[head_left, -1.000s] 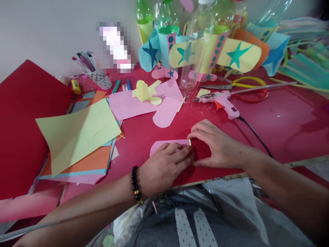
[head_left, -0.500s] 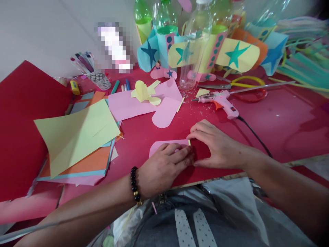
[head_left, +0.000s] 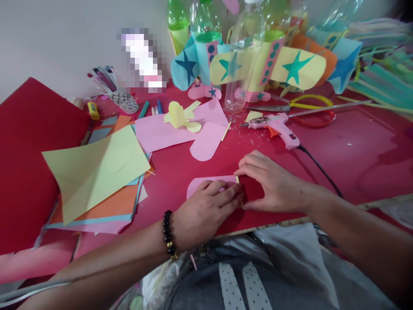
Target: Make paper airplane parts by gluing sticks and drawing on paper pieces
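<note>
A pink paper piece (head_left: 197,186) with a rounded left end lies on the red table near its front edge. My left hand (head_left: 206,211) rests flat over it, fingers stretched out, covering much of the piece. Along its right edge runs a thin yellow paper strip (head_left: 238,179), partly hidden by my left fingertips. My right hand (head_left: 274,183) is curved with thumb and fingers wide apart. Its index fingertip touches the strip's upper end, and the thumb tip lies near the lower end, beside my left fingers.
A pink glue gun (head_left: 279,125) lies beyond my right hand, its black cord (head_left: 322,172) trailing right. Scissors (head_left: 300,103) lie behind it. Plastic bottles with paper wings (head_left: 303,66) stand at the back. Coloured sheets (head_left: 97,172), pink cutouts (head_left: 206,140) and a pen cup (head_left: 124,101) are leftward.
</note>
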Action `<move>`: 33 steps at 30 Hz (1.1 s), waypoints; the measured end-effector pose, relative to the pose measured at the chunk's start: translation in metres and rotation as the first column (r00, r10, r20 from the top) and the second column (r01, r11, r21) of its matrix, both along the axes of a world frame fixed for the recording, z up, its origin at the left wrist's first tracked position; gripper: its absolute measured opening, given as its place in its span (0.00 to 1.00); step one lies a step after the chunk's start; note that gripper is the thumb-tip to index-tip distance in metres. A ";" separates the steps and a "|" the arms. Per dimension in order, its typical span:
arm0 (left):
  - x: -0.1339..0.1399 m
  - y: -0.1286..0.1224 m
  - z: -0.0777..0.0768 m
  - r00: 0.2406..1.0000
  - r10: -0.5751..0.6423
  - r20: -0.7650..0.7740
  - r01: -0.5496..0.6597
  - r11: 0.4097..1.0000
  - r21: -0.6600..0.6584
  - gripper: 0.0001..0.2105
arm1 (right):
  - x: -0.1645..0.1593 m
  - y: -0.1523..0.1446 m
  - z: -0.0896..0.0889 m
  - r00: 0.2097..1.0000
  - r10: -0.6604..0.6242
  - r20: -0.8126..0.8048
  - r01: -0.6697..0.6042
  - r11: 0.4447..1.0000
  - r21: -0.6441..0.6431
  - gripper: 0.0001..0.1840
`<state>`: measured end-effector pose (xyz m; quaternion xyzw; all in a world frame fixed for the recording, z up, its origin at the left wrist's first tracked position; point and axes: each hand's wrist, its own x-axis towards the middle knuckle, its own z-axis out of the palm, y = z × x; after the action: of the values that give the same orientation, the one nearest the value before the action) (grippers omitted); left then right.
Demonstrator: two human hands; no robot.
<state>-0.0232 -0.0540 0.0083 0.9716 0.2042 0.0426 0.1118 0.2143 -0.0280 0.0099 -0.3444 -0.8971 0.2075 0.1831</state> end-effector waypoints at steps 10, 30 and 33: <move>0.001 0.000 0.002 1.000 0.008 -0.024 -0.008 1.000 0.016 0.20 | 0.001 0.001 0.000 1.000 -0.018 -0.026 0.019 0.998 0.056 0.25; 0.000 0.005 0.000 0.996 0.054 0.067 -0.049 0.997 -0.064 0.19 | -0.002 -0.002 0.004 0.994 -0.034 0.108 0.031 0.999 0.032 0.23; 0.001 0.006 0.000 0.998 0.045 0.052 -0.041 0.997 -0.062 0.18 | -0.002 -0.002 0.005 0.994 -0.038 0.107 0.033 0.998 0.045 0.23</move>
<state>-0.0222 -0.0483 0.0084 0.9616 0.2232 0.0648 0.1459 0.2120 -0.0300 0.0144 -0.3670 -0.9037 0.1658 0.1454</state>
